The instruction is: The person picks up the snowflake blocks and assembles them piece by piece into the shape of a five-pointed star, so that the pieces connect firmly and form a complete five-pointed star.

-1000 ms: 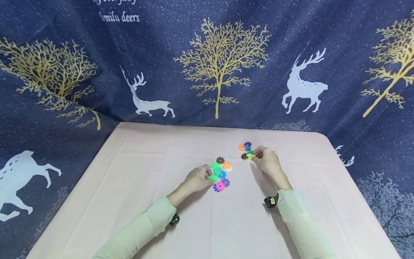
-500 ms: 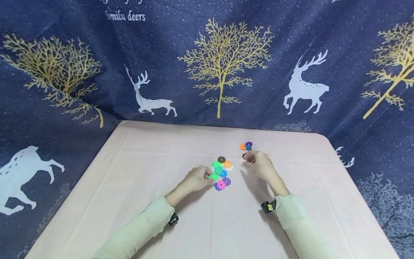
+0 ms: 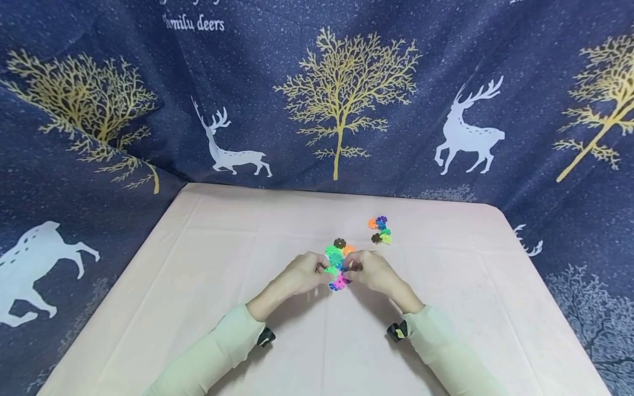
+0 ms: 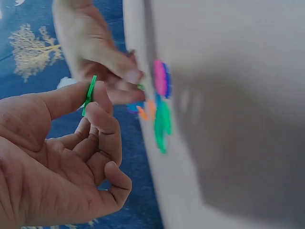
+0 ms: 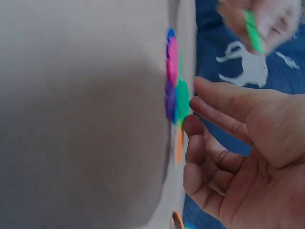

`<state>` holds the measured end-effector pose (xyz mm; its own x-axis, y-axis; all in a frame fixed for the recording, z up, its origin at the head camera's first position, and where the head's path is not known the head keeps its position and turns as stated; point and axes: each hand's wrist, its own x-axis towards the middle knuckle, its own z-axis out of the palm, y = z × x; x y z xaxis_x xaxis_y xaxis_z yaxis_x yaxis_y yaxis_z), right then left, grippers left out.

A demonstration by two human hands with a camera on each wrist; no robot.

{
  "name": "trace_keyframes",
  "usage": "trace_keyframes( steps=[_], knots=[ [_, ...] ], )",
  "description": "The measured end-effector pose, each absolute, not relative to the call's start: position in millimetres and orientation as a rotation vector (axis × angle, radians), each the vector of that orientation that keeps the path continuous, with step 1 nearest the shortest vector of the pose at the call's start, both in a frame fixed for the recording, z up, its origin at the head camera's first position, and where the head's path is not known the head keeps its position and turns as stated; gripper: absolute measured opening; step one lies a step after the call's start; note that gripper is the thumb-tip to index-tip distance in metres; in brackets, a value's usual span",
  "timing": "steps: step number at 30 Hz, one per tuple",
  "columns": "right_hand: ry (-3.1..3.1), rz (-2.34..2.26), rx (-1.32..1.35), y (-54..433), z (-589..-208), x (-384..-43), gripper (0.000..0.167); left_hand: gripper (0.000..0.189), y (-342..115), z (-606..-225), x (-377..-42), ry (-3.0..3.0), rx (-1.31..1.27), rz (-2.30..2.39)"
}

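Note:
My left hand (image 3: 303,273) is at the left side of a pile of colourful notched plastic discs (image 3: 335,259). Between its thumb and index finger it pinches a thin green notched disc (image 4: 89,95), seen edge-on in the left wrist view. From the right, my right hand (image 3: 375,270) reaches over the same pile and hides part of it. Its fingers (image 5: 196,148) are loosely bent beside the discs, with nothing seen between thumb and index finger. A pink disc (image 5: 173,59) and a teal-green disc (image 5: 182,100) lie close to those fingertips.
Behind the right hand lies a smaller group of discs, among them an orange disc (image 3: 373,224), a brown disc (image 3: 376,238) and a yellow-green disc (image 3: 386,238). A pale pink cloth (image 3: 247,220) covers the table. A dark blue printed curtain (image 3: 297,159) hangs along its far edge.
My right hand has come from the smaller group, toward me and left, to the larger pile. The smaller group is uncovered again. My left hand stays nearly in place, pinching the green disc.

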<state>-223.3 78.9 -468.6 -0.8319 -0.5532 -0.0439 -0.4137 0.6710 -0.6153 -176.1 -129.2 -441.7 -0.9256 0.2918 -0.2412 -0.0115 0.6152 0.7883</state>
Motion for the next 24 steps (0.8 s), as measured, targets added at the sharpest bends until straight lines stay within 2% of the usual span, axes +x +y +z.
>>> trace_keyframes(
  steps=[12,24],
  knots=[
    [2.700,-0.783,-0.820,71.1,-478.7,-210.6,0.028,0.018,-119.6,-411.5,-166.1,2.533,0.329,1.272],
    [2.594,-0.956,-0.754,82.5,-476.8,-206.5,0.018,0.012,-117.3,-392.7,-154.5,2.524,0.394,1.338]
  ],
)
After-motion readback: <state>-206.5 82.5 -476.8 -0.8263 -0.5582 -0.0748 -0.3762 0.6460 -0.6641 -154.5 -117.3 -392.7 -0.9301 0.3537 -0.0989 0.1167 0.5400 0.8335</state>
